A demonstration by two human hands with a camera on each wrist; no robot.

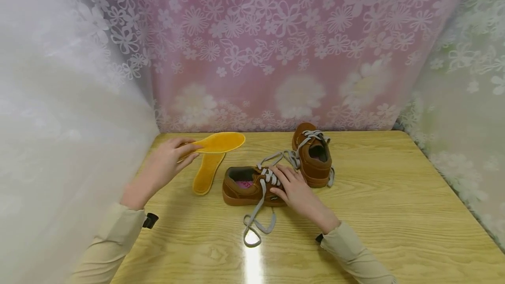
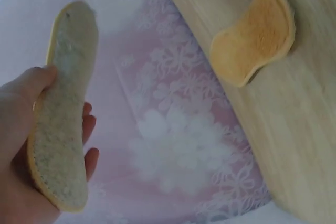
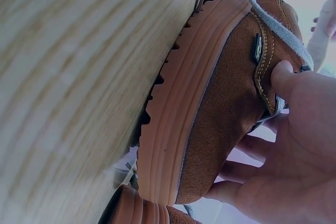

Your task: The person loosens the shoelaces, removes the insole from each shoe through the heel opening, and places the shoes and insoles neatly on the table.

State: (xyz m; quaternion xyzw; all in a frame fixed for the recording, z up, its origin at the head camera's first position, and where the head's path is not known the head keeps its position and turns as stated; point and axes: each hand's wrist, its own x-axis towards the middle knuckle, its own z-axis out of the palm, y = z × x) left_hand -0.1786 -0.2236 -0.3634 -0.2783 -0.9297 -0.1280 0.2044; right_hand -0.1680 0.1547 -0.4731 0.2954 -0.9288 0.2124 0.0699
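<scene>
My left hand (image 1: 165,164) grips a yellow insole (image 1: 222,143) and holds it above the table. Its greyish underside shows in the left wrist view, thumb on one edge and fingers behind the other. Below it a second yellow insole (image 1: 207,176) lies on the wood. With my right hand (image 1: 301,196) I hold a brown lace-up shoe (image 3: 210,103) over its front, thumb on the near side and fingers across the top. That shoe stands upright with its opening to the left; something pink shows inside. Its grey lace (image 1: 258,209) trails loosely toward me.
Another brown shoe (image 1: 313,172) stands behind and right of the held one, toe toward the back, grey laces loose around it. The wooden table (image 1: 394,214) ends at a pink flowered curtain (image 1: 252,56). Pale sheets hang at both sides.
</scene>
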